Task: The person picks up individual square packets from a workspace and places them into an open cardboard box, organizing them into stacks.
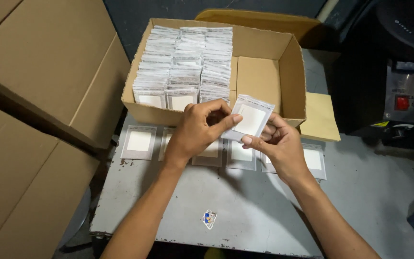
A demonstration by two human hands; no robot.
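Observation:
Both of my hands hold a small stack of clear pouches with white square inserts (251, 118), lifted just in front of an open cardboard box (293, 76). My left hand (197, 132) pinches the stack's left edge with thumb and fingers. My right hand (276, 144) grips its lower right corner. Inside the box, three rows of the same pouches (185, 67) stand packed on the left side; the right side shows bare cardboard. A row of several single pouches (139, 142) lies flat on the grey table (245, 211) below my hands, partly hidden by them.
Large cardboard boxes (39, 96) stand close on the left. On the right sits a dark machine with red buttons (410, 103). A small colourful sticker (209, 218) is on the table near its front edge. A loose box flap (319, 117) hangs right of the open box.

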